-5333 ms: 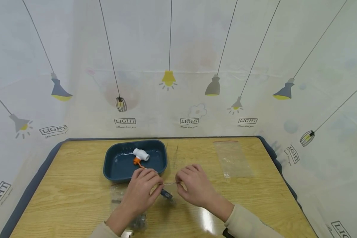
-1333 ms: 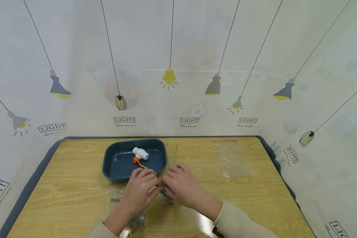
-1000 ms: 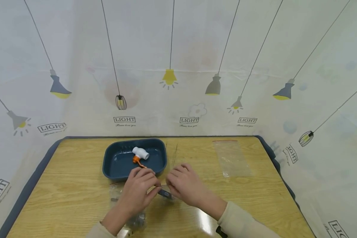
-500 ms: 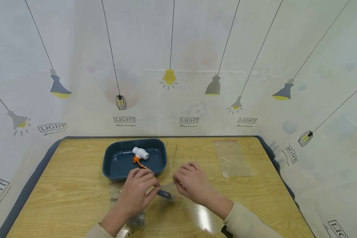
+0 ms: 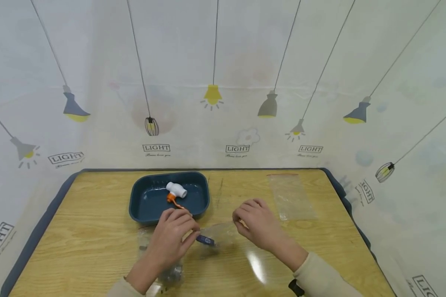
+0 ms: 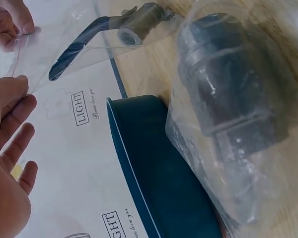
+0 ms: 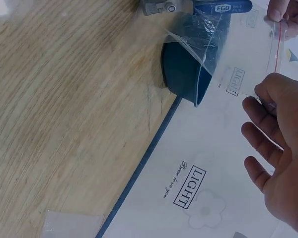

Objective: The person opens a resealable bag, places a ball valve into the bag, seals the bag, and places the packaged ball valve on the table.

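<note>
A clear zip bag with a red strip along its top is stretched between both hands over the table. Inside hangs a metal ball valve with a blue lever handle marked FGO. My left hand pinches one top corner of the bag between thumb and index finger. At the opposite corner, my right hand pinches the same edge, its other fingers loosely bent in the right wrist view. The valve hangs low in the bag, below the strip, nearer the left hand in the head view.
Behind the left hand stands a dark blue tray holding a white plastic valve with an orange handle. Another clear bag with a bulky grey fitting lies below the left forearm. A flat clear zip bag lies at the back right.
My right hand, close against the left 1.3 s ago, has moved right along the strip and spread the bag's top edge wide. The left hand has stayed nearly still.
</note>
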`<state>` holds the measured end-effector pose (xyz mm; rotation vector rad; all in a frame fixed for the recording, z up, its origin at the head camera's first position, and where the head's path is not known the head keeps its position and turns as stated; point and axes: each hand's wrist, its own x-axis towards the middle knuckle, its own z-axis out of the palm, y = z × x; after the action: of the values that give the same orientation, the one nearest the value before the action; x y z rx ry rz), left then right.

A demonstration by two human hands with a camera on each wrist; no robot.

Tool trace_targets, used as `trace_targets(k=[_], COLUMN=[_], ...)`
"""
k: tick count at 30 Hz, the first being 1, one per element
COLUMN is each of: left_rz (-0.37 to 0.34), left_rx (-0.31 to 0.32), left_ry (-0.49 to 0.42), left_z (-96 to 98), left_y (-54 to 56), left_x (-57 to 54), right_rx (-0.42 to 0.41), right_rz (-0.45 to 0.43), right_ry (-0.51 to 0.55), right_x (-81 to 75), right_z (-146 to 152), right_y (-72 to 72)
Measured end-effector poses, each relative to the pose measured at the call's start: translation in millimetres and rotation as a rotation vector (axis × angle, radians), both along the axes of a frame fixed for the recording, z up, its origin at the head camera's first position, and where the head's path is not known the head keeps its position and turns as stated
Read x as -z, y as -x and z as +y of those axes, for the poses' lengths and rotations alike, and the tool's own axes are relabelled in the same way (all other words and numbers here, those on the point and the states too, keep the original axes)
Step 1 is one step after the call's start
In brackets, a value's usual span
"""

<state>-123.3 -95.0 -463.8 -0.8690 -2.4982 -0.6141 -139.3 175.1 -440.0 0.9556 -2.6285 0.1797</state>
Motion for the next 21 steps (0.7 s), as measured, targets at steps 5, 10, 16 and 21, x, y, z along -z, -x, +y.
trace_targets(k=[5, 10, 16, 21], left_rz=[-0.011, -0.015, -0.019, -0.007], left_rx=[-0.006, -0.009, -0.013, -0.018], left_ry=[0.0, -0.002, -0.008, -0.002], left_z=[2.5, 3.3, 4.7, 6.1], left_y=[1.2, 1.7, 1.8, 1.0], left_x=[-1.8, -1.9, -1.2, -1.3], right_rx=[0.004, 0.038, 0.07, 0.068], right_rz=[-0.023, -0.06, -0.084, -0.088], right_ry=[-0.023, -0.055, -0.07, -0.016], right_x=[-2.4, -3.4, -2.0, 2.0], right_z=[4.6, 5.2, 5.1, 5.9], right_y=[1.1, 0.3, -0.9, -0.4])
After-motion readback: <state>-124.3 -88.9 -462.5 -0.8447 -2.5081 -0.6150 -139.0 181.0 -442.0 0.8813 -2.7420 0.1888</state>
